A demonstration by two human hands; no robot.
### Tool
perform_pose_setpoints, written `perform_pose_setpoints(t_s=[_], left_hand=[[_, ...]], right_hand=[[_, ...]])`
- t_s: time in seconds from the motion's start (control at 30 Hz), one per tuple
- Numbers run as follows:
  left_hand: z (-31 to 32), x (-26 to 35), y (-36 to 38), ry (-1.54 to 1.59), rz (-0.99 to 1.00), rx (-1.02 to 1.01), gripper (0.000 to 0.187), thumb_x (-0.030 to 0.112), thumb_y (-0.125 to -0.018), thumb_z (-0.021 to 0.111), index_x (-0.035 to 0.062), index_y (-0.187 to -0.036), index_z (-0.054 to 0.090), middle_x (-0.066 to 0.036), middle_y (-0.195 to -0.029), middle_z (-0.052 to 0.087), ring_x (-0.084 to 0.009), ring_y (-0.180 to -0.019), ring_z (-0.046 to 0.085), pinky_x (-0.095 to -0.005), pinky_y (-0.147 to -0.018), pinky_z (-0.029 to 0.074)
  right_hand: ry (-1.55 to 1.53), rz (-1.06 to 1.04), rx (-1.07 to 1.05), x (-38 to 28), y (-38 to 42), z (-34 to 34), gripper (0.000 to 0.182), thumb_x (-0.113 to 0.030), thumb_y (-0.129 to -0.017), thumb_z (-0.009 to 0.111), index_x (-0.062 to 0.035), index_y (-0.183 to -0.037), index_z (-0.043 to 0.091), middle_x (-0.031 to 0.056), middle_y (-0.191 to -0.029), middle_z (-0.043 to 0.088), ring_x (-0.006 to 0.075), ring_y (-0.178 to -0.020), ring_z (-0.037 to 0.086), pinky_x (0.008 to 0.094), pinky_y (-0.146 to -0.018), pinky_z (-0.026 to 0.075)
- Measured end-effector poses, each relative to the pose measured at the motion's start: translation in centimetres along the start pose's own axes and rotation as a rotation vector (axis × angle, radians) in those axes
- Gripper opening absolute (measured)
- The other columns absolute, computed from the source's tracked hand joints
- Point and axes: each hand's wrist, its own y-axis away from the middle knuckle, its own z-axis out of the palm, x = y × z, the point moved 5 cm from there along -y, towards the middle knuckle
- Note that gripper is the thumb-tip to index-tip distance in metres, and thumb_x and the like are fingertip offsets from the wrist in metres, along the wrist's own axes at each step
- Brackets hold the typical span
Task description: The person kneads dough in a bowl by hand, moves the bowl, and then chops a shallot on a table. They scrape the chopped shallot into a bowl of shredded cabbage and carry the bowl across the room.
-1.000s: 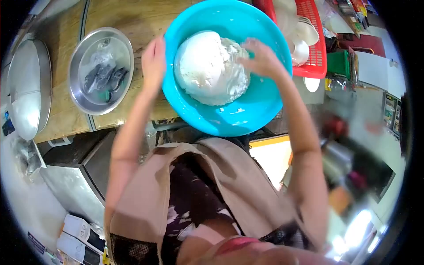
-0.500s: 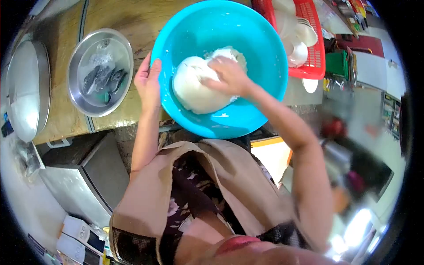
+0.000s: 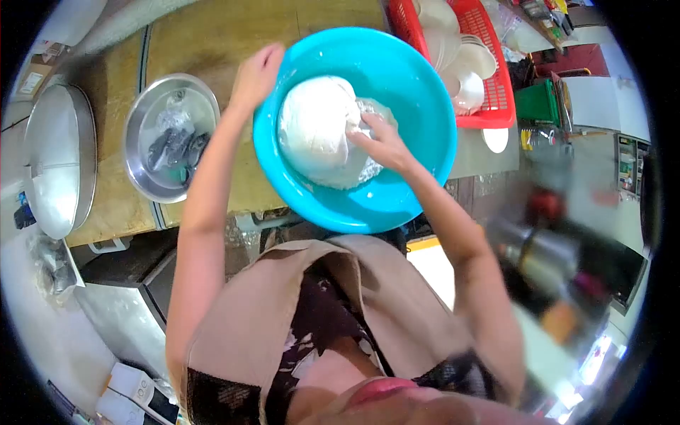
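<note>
A wide turquoise basin [image 3: 432,106] holds a large lump of smooth white dough [image 3: 315,127]. Some looser, rougher white dough lies on the lump's right side. At the upper left of the rim is my left hand [image 3: 258,76], its fingers curled on the basin's edge. My right hand [image 3: 382,145] reaches into the basin from the lower right. Its fingers and thumb grip the right edge of the dough, and the fingertips are partly hidden against it.
Left of the basin, a steel bowl [image 3: 134,134] with dark items in liquid stands on the wooden table [image 3: 212,42]. Farther left is a large round metal pan [image 3: 57,163]. A red basket [image 3: 504,92] with white bowls stands at the right, near a white cup [image 3: 495,140].
My left hand has slid up along the basin's rim. My right hand has shifted lower and right, to the dough's edge. The dough lump looks more upright, folded to the left.
</note>
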Motion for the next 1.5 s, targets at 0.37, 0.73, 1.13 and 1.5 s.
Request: perform_pose_setpoints(t_s=[0.37, 0.73, 1.13, 1.5], left_hand=[[1.1, -3.9, 9.3, 0.434, -0.154, 0.355, 0.036, 0.021, -0.093, 0.047, -0.003, -0.12, 0.052, -0.007, -0.096, 0.064, -0.0101, -0.083, 0.055, -0.025, -0.077, 0.045], [2.2, -5.6, 2.1, 0.568, -0.183, 0.05, 0.035, 0.026, -0.09, 0.052, 0.0042, -0.116, 0.058, -0.006, -0.092, 0.066, -0.0096, -0.083, 0.058, -0.0256, -0.077, 0.045], [3.0, -7.6, -0.9, 0.202, -0.121, -0.248, 0.041, 0.035, -0.094, 0.042, 0.0018, -0.113, 0.057, -0.007, -0.096, 0.065, -0.0129, -0.085, 0.059, -0.0294, -0.077, 0.046], [2.0, -6.7, 11.4, 0.563, -0.327, 0.459, 0.035, 0.021, -0.092, 0.049, -0.0033, -0.116, 0.055, -0.006, -0.093, 0.062, -0.0094, -0.082, 0.053, -0.0238, -0.076, 0.044]], right_hand=[[-0.57, 0.324, -0.747, 2.1, -18.1, 12.6, 0.05, -0.051, -0.074, 0.06, -0.0046, -0.09, 0.068, 0.005, -0.083, 0.066, 0.017, -0.072, 0.06, 0.0343, -0.068, 0.048], [0.012, -0.671, 0.079, 1.5, -2.6, 2.2, 0.039, -0.045, -0.072, 0.052, -0.0079, -0.077, 0.06, 0.0148, -0.077, 0.056, 0.035, -0.074, 0.053, 0.0417, -0.069, 0.041], [0.075, -0.045, -0.068, 5.0, -2.5, 4.3, 0.028, -0.032, -0.078, 0.058, -0.0062, -0.085, 0.064, 0.0146, -0.09, 0.059, 0.0305, -0.086, 0.054, 0.0401, -0.075, 0.042], [-0.469, 0.331, -0.834, -1.2, -17.2, 14.2, 0.051, -0.047, -0.077, 0.055, 0.0003, -0.094, 0.065, 0.0157, -0.106, 0.062, 0.0244, -0.097, 0.057, 0.0361, -0.083, 0.043]])
